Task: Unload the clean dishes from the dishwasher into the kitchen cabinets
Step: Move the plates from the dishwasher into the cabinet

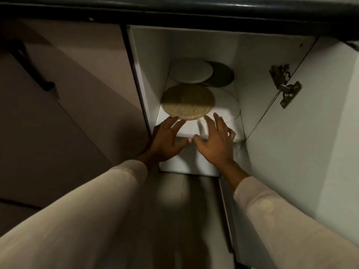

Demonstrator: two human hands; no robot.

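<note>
A speckled tan round plate (pixel 188 101) lies on the white shelf (pixel 217 115) of an open lower cabinet, its near rim over the shelf's front. My left hand (pixel 165 138) reaches in with straight fingers whose tips touch the plate's near left rim. Fingers spread, my right hand (pixel 214 141) hovers just right of the plate, above the shelf's front edge, holding nothing. Behind the tan plate lie a white round plate (pixel 191 70) and a dark grey plate (pixel 223 75), partly under the white one.
The cabinet door (pixel 303 133) stands open on the right, with a metal hinge (pixel 285 85). A closed door with a dark handle (pixel 29 65) is on the left. A dark countertop edge (pixel 194 10) runs overhead. A lower compartment (pixel 186 160) sits beneath the shelf.
</note>
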